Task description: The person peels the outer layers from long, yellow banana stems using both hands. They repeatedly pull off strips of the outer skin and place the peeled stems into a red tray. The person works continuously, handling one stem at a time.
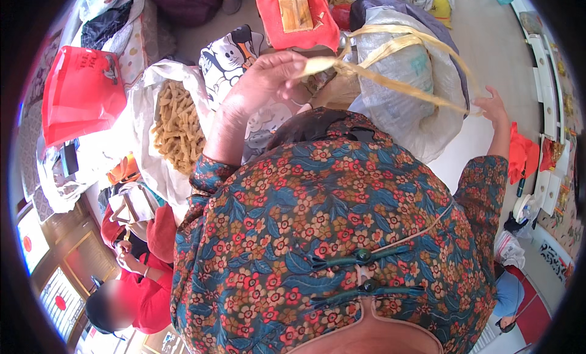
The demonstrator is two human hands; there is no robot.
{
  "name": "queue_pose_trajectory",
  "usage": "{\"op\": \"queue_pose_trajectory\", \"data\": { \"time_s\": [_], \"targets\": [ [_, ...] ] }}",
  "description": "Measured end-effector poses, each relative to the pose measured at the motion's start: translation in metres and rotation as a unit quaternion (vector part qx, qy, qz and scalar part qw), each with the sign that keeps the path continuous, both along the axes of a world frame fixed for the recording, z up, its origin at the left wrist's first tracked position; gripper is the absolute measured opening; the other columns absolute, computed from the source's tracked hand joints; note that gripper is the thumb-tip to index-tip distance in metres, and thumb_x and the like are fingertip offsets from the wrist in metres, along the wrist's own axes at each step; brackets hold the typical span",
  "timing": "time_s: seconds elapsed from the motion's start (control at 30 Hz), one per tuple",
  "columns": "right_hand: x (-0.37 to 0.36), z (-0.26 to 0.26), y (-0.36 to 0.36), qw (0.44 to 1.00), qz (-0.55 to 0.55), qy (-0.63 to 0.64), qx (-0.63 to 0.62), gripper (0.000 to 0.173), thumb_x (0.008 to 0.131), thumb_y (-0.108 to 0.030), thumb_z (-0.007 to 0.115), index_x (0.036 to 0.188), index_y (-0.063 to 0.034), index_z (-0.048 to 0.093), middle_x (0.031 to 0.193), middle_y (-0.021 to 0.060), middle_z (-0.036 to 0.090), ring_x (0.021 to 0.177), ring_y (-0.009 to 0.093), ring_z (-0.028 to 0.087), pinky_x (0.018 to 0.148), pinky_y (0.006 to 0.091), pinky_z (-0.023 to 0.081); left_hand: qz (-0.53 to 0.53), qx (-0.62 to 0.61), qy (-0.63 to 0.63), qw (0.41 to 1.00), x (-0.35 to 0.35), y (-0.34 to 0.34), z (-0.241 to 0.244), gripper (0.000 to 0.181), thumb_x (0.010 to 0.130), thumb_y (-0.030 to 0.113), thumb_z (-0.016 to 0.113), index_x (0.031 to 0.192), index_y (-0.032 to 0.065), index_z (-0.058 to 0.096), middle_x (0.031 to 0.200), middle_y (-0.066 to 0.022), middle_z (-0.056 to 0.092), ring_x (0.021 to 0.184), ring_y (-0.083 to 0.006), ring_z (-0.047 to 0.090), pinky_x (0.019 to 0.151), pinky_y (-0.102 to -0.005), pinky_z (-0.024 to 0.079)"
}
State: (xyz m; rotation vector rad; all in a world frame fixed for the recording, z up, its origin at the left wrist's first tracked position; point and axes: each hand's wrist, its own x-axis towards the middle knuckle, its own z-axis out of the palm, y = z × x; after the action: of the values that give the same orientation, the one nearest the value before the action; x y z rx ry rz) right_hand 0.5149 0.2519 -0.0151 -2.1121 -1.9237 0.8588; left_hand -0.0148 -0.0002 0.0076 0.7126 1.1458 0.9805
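Note:
In my left hand (279, 72) is the gathered end of pale yellow strips (393, 83) of thin, pliable material, pinched between thumb and fingers. The strips stretch rightward in a long loop over a whitish plastic sack (389, 106). At their far end my right hand (493, 107) pinches them near the fingertips, with one finger raised. Ahead of me, a wooden block (294, 10) rests on a red cloth (270, 38). Left of my left forearm, an open white sack (142, 102) holds many short tan pieces (177, 129). My floral shirt hides part of the lap.
A cartoon-print cloth (229, 56) lies near my left hand. A red bag (82, 95) stands farther left. At the lower left, a person in red (153, 290) sits close by; another person in light blue (508, 292) is at the lower right. Shelving lines the right side.

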Motion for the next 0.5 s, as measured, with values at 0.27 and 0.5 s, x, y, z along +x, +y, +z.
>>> {"op": "queue_pose_trajectory", "data": {
  "time_s": [0.27, 0.5],
  "targets": [
    [-0.260, 0.073, -0.094, 0.872, 0.336, 0.356, 0.015, 0.026, 0.082, -0.008, 0.063, 0.106, -0.0041, 0.054, 0.112, 0.0052, 0.054, 0.100, 0.011, 0.053, 0.086, 0.0263, 0.044, 0.027, 0.082, 0.239, 0.967, 0.008, 0.021, 0.007, 0.019, 0.084, 0.012, 0.063, 0.099, -0.0005, 0.062, 0.075, 0.0017, 0.059, 0.063, -0.0040, 0.053, 0.058, -0.0174, 0.044],
    [-0.362, 0.047, -0.156, 0.793, 0.468, 0.321, 0.224, 0.025, 0.072, -0.009, 0.068, 0.080, -0.0044, 0.046, 0.088, 0.0109, 0.049, 0.078, 0.030, 0.056, 0.066, 0.0371, 0.046, 0.181, 0.035, -0.074, 0.980, 0.015, 0.019, 0.012, 0.022, 0.085, 0.009, 0.063, 0.103, -0.0019, 0.057, 0.092, -0.0080, 0.063, 0.078, -0.0130, 0.062, 0.069, -0.0238, 0.051]
  ]
}}
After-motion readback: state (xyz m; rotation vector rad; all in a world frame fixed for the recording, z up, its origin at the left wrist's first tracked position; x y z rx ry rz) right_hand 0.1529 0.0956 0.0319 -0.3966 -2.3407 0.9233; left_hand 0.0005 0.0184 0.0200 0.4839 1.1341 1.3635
